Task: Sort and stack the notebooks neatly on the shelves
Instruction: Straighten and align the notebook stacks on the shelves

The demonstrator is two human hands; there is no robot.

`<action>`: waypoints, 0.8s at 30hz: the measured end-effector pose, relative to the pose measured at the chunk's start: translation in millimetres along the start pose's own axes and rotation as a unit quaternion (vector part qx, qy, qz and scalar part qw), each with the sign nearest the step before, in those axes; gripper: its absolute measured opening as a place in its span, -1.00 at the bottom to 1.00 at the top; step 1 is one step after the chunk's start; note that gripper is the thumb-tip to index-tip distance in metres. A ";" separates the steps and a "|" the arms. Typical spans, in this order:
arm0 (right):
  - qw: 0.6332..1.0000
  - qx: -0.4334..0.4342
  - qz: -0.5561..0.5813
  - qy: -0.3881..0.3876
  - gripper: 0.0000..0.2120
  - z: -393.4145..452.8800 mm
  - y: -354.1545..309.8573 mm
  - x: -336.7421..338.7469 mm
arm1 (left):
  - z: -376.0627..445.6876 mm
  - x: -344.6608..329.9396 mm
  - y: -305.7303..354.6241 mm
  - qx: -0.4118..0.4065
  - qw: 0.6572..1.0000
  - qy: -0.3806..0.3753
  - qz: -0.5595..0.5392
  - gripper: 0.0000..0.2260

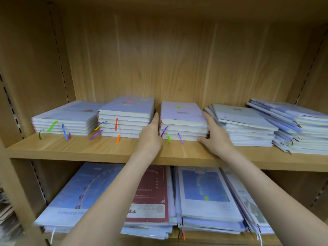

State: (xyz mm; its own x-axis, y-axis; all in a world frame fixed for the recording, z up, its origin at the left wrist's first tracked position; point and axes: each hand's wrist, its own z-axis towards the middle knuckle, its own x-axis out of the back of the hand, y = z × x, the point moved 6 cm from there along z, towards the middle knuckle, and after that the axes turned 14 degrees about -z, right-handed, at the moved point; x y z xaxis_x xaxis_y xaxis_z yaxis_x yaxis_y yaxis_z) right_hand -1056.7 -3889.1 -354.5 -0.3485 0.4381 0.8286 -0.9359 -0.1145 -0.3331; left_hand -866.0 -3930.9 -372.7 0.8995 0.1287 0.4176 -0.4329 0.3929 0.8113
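Observation:
Several stacks of pale wrapped notebooks lie on the upper wooden shelf (pixel 106 150). The middle stack (pixel 182 119), with a green sticker on top, sits between my two hands. My left hand (pixel 150 134) presses flat with straight fingers against its left side, in the gap beside the taller pink-sticker stack (pixel 126 118). My right hand (pixel 214 134) presses on the stack's right side, fingers up along the edge, thumb at the bottom corner. A low stack (pixel 65 121) with coloured ribbon markers lies at the far left.
Right of my right hand lie a skewed stack (pixel 248 128) and a fanned, untidy pile (pixel 300 128). The lower shelf holds large flat notebooks: a blue ferris-wheel cover (pixel 83 190), a red one (pixel 150 192), and a blue-picture one (pixel 205 190).

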 end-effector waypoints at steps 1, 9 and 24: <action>0.997 -0.001 0.069 -0.016 -0.20 -1.9 -2.2 0.0 | -0.6 0.0 -0.8 0.001 1.000 -0.011 -0.021 -0.35; 0.967 -0.035 0.247 -0.049 -0.33 -2.6 -5.9 -4.5 | -2.3 -0.5 0.9 -0.032 0.987 -0.094 -0.123 -0.44; 0.978 -0.076 0.100 0.166 -0.70 -12.7 2.7 8.8 | -10.3 7.3 8.6 -0.048 0.988 -0.035 -0.141 -0.40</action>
State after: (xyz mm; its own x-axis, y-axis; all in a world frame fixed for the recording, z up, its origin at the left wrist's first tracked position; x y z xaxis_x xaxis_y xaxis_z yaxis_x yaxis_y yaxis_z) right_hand -1061.7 -3874.2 -353.8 -0.4653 0.6880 0.5569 -0.8231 -0.1047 -0.5582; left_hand -862.5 -3917.2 -366.9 0.9758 -0.0597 0.2106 -0.1552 0.4898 0.8579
